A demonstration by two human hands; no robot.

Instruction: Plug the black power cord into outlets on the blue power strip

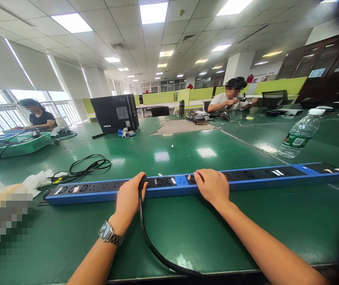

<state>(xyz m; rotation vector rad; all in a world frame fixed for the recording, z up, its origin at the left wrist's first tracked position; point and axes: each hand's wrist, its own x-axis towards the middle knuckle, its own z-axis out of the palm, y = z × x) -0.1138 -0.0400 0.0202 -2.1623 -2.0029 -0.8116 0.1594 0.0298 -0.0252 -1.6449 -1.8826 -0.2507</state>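
Pinching the black plug (142,181) in the left hand (130,194), against the blue power strip (172,191), laid left-to-right across the green table (83,221); resting the right hand (214,185), fingers bent, farther right along it; cannot tell whether clamped

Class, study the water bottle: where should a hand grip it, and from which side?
Probably around the green label, midway up the bottle, coming from the near side, over the blue power strip. Its round body stands on its base and narrows towards the white cap, so the middle likely gives the fuller hold.
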